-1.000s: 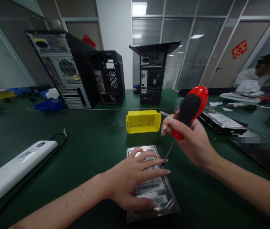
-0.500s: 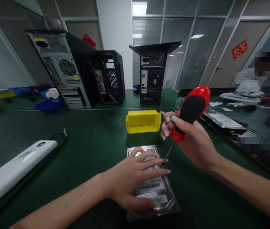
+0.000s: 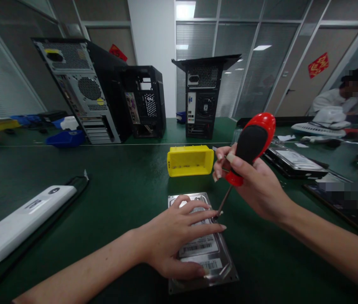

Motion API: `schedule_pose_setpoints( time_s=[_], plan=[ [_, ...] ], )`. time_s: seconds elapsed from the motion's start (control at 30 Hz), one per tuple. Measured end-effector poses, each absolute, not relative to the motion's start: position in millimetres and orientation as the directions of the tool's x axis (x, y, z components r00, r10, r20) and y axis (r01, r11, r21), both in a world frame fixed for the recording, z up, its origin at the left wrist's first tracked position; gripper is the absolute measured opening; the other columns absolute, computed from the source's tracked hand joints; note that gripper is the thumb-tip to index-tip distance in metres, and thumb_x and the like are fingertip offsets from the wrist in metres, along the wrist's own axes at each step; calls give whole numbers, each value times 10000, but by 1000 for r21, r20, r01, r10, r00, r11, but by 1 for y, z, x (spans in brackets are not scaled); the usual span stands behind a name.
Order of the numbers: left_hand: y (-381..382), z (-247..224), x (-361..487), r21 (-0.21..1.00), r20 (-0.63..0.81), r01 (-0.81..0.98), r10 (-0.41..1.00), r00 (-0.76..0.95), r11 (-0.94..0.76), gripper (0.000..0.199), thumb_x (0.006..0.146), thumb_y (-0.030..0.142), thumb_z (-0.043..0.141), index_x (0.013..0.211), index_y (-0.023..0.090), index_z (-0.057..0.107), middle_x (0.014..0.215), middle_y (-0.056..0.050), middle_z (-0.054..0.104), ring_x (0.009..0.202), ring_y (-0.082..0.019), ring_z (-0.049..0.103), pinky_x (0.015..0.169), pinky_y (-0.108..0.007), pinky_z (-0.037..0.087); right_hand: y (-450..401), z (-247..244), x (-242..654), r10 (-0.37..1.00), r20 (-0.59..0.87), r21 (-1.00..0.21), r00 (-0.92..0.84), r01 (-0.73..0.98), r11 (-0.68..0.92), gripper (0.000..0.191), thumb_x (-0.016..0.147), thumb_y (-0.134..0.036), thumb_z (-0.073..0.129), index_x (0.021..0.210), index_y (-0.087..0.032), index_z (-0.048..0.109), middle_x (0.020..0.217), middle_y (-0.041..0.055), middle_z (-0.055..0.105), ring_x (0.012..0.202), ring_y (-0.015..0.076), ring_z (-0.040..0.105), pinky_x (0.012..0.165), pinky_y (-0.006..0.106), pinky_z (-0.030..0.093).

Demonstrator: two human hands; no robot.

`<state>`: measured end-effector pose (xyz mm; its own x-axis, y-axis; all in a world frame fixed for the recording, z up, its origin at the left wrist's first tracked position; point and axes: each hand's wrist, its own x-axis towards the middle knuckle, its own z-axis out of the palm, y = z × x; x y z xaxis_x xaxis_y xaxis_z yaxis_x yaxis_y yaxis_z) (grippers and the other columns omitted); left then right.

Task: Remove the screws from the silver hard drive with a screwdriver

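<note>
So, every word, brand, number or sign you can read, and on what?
None reads clearly:
Silver metal hard drive: label print, too small.
Black-sided box, right: label print, blurred.
Long white plastic bar: dark marking, blurred.
Red diamond paper sign, right: characters blurred.
Yellow plastic bin: end marks, too small.

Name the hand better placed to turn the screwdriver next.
Right, I'd judge: the right hand grips the screwdriver by its handle, shaft angled down to the edge of the hard drive. The left hand lies spread across the hard drive, better suited to steadying.
</note>
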<state>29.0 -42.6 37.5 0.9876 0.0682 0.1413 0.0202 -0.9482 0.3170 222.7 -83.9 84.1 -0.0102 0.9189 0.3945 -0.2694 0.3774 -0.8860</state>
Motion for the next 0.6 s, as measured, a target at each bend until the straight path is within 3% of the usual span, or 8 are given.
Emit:
schedule_pose_setpoints(
  time_s=[0.17,0.37,0.5,0.6],
  plan=[
    [-43,38,29,307,120,21,60,991,-952,721,803,584,453,1424,235,341,1482,-116,350,1311,-379,332,1008,-556,241,-83,82,226,919,385,-895,-84,-278,349,241,824,-423,600,870,-190,564,783,-12,543,707,89,542,732,236,460],
    [-43,38,29,319,125,26,69,990,-947,713,804,576,461,1420,236,346,1483,-109,350,1310,-378,332,1013,-554,238,-83,81,226,934,357,-904,-6,-254,344,236,751,-387,690,900,-213,630,793,-11,584,731,91,546,702,207,457],
    [-42,38,30,326,132,12,58,990,-945,732,796,592,457,1426,239,335,1481,-112,353,1289,-386,357,1014,-563,230,-83,84,227,917,377,-908,-129,-247,339,218,828,-370,612,976,-216,648,839,-4,592,760,83,561,730,194,456],
    [-42,37,30,315,122,20,61,991,-949,729,799,588,454,1428,242,327,1482,-116,349,1297,-380,350,1022,-568,220,-85,87,225,896,384,-903,-222,-295,314,195,880,-334,544,1047,-238,573,876,-10,576,753,87,579,772,235,468]
  ],
)
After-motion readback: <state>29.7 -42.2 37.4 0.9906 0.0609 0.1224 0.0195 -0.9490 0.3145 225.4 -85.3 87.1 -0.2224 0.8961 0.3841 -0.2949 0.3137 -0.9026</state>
